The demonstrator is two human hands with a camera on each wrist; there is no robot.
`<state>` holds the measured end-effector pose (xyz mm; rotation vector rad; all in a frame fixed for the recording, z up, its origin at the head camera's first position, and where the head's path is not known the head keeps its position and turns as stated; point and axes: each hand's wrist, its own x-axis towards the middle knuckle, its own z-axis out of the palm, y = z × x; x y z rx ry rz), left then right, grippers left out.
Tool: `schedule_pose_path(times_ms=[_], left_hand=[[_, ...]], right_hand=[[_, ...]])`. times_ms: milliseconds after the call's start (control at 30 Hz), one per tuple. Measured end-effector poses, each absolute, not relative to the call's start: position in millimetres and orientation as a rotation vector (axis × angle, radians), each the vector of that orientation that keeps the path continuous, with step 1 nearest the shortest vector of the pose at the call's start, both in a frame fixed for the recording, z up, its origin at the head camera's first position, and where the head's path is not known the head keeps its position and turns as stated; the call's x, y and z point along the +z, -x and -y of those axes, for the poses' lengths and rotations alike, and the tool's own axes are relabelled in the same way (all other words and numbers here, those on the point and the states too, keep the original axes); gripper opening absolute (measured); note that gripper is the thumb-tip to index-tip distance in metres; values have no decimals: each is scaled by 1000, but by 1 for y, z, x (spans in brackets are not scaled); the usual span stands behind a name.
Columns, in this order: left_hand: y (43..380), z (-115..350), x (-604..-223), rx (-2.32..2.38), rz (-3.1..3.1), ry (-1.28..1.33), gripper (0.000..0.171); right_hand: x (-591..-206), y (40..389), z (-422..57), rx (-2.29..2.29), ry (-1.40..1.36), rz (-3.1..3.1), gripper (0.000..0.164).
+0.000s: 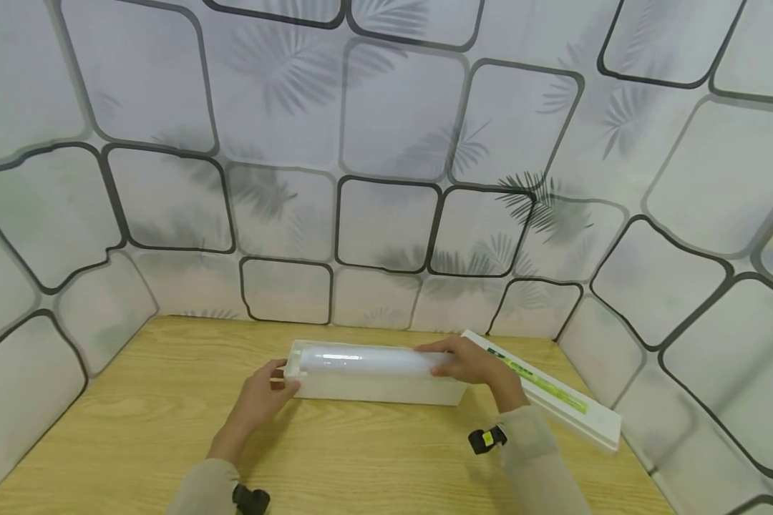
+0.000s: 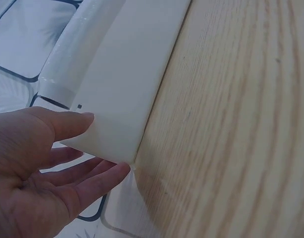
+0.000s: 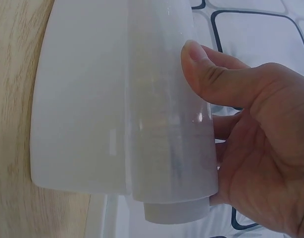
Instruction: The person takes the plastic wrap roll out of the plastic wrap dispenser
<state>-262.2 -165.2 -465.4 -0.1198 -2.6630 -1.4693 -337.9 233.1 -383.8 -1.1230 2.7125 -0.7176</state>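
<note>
A long white box (image 1: 380,390) lies on the table, and a roll of cling film (image 1: 367,360) sits along its top. My left hand (image 1: 264,392) holds the box's left end. In the left wrist view, the left thumb lies on the white box face (image 2: 122,74) and the fingers touch its end edge. My right hand (image 1: 467,361) grips the right part of the roll. In the right wrist view, the right thumb presses on the cling film roll (image 3: 172,124), its core poking out at the end; some fingers are hidden behind it.
A long white lid (image 1: 554,393) with a green label lies slanted to the right of the box, close behind the right forearm. The wooden table (image 1: 361,458) meets patterned cloth walls (image 1: 386,214) at the back and sides.
</note>
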Motion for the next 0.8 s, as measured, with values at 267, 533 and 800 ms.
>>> schedule_pose_path(times_ms=[267, 533, 800], left_hand=[[262, 165, -465, -1484, 2659, 122, 52], [262, 165, -465, -1485, 2669, 109, 53], [260, 164, -463, -1478, 2672, 103, 53]], right_hand=[[-381, 331, -241, -736, 1127, -2707, 47], [-382, 328, -248, -780, 1109, -2700, 47], [-383, 326, -252, -828, 1126, -2647, 48]])
